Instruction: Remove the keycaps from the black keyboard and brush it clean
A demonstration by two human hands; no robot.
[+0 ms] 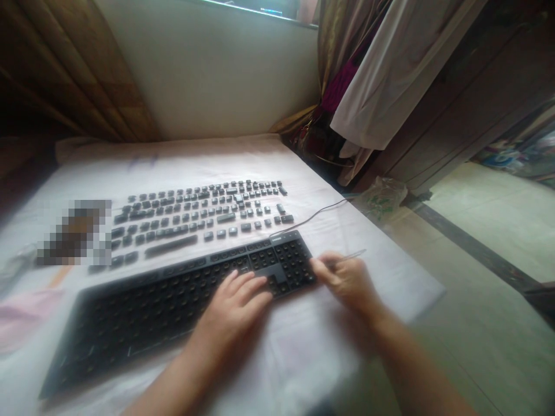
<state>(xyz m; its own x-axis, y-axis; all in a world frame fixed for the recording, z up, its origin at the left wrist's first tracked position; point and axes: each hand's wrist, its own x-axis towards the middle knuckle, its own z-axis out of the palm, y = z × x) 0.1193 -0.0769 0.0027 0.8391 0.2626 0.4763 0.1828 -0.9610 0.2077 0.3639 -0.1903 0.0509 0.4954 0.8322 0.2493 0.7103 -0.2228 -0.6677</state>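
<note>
A black keyboard [151, 309], its keycaps off, lies at an angle across the white-covered table. My left hand [240, 300] rests on it, fingers stretched out over the part near the number pad, holding nothing. At the keyboard's right end, my right hand [342, 274] is closed around a thin, stick-like tool [358, 253]. The tool's far part sticks out to the right; its other end is hidden by the fingers and its kind is unclear. Loose black keycaps [221, 233] lie in rows behind the keyboard, with a long space bar [171, 245] among them.
A cable [314, 215] runs from the keyboard's back over the table's right edge. Left of the keycaps lies a pixelated item [76, 231], with a pink cloth [26, 318] nearer me. Curtains [373, 86] hang beyond; a plastic bag [381, 193] sits beside the table.
</note>
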